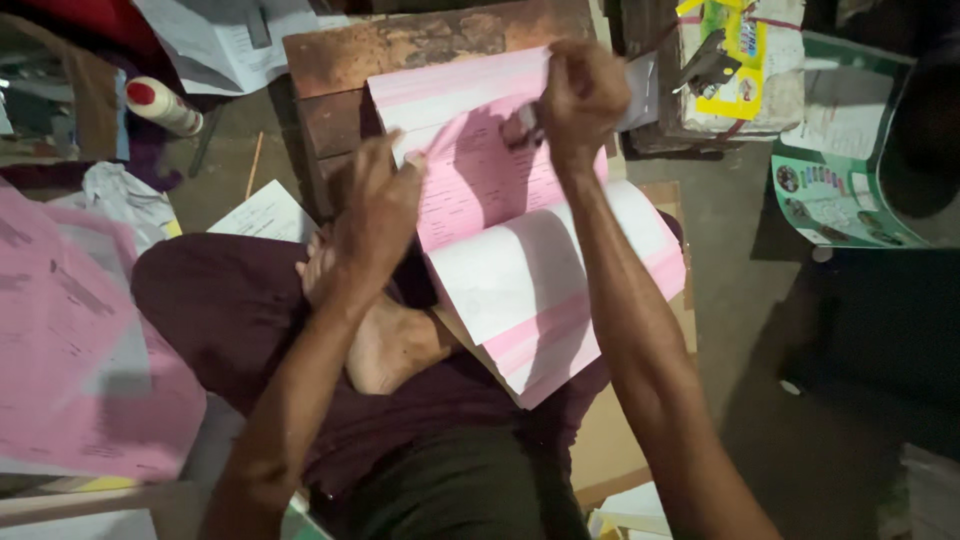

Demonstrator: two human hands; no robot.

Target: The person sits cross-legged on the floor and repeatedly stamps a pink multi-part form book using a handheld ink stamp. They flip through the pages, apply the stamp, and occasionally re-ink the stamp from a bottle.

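Observation:
A stack of pink and white printed sheets lies tilted across my lap and against a low wooden stool. My left hand pinches the left edge of the lifted top pink sheet. My right hand is closed on the upper right corner of that same sheet, with a small dark object partly hidden in the fist. I sit cross-legged in dark maroon cloth, one bare foot showing under the papers.
A pile of pink sheets lies at the left. A white bottle with a red cap and loose white papers are at the upper left. A tied bundle and green printed sheets sit at the upper right. Brown cardboard lies under my right knee.

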